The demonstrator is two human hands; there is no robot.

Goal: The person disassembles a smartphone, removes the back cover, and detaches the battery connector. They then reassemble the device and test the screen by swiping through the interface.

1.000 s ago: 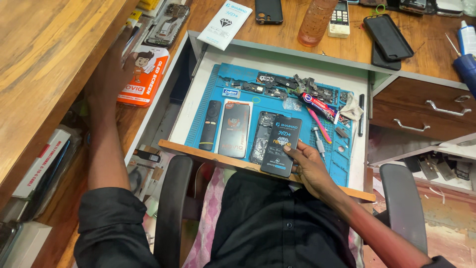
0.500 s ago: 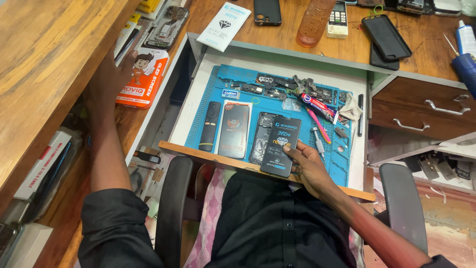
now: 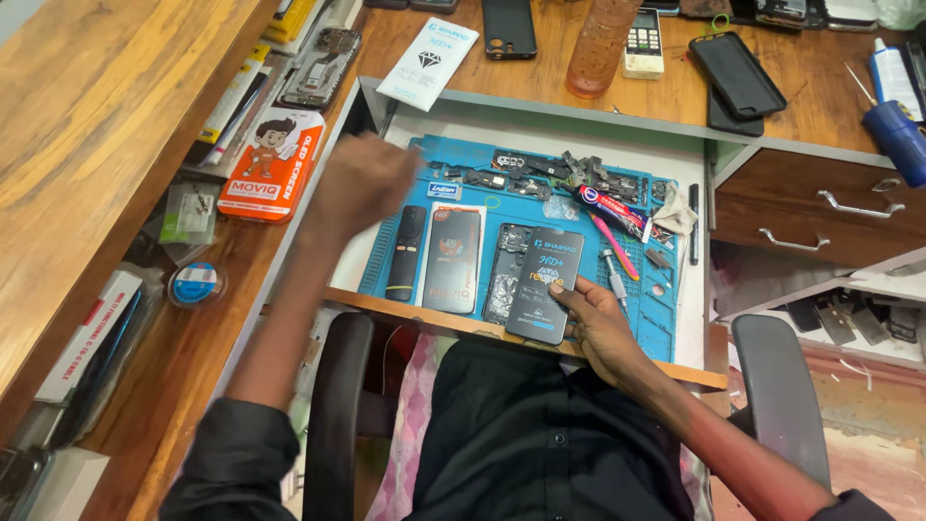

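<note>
Right hand (image 3: 600,323): thumb and fingers pinch the near right edge of one dark flat packet (image 3: 546,285), which lies tilted at the near edge of the blue mat.
Left hand (image 3: 365,183): blurred, raised above the left edge of the mat; whether the fingers are curled or spread cannot be told. It holds nothing visible.
Blue work mat (image 3: 666,323): one, laid inside the open drawer (image 3: 540,116).
Items left of the packet, on the mat: one black remote control (image 3: 406,253) at far left, one dark phone (image 3: 453,259) just beside it, and one opened phone back (image 3: 503,270) touching the packet's left side.
Far edge of mat: a cluster of small dark phone parts (image 3: 540,174); number cannot be told.
Right part of mat: one pink tool (image 3: 615,246), one red-and-blue tube (image 3: 610,207), one small screwdriver (image 3: 615,280).
Desk top, far side: one white packet (image 3: 427,63), one black phone (image 3: 508,27), one orange bottle (image 3: 600,43), one small calculator (image 3: 643,43), two dark phone cases (image 3: 738,77) overlapping.
Left shelf: one orange screen box (image 3: 273,164), one roll of tape (image 3: 196,285).
Right side: two wooden drawers (image 3: 820,207) with metal handles, both closed.
</note>
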